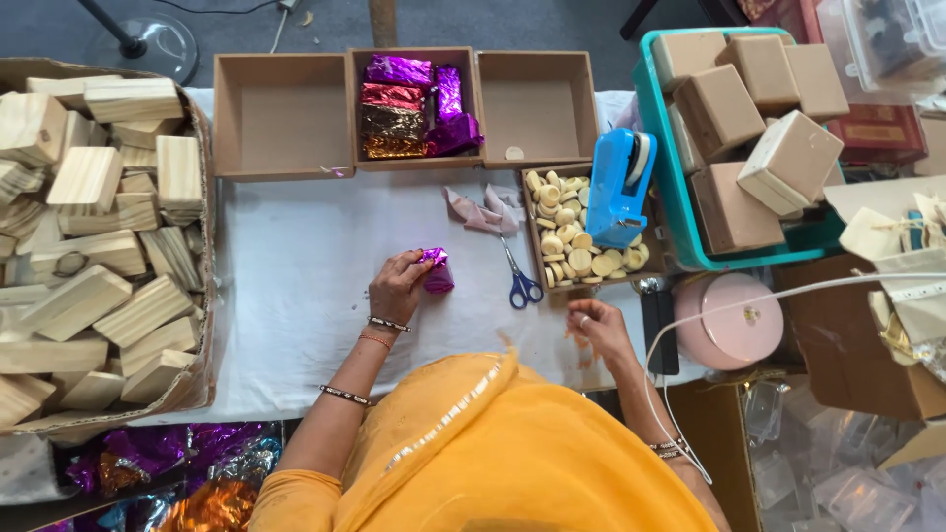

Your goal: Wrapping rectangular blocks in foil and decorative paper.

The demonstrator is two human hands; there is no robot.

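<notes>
Head view: shiny purple foil-wrapped block (437, 271)

A carton of wooden blocks (94, 246) fills the left of the frame. Three open boxes sit in a row along the top centre; the middle box (414, 106) holds wrapped blocks. Right of centre, a tray of round discs (576, 232) lies below the third box, with a tape dispenser (621, 187) on its right edge. Scissors (519, 279) lie left of the tray. A bin of blocks (749, 128) occupies the upper right.
</notes>
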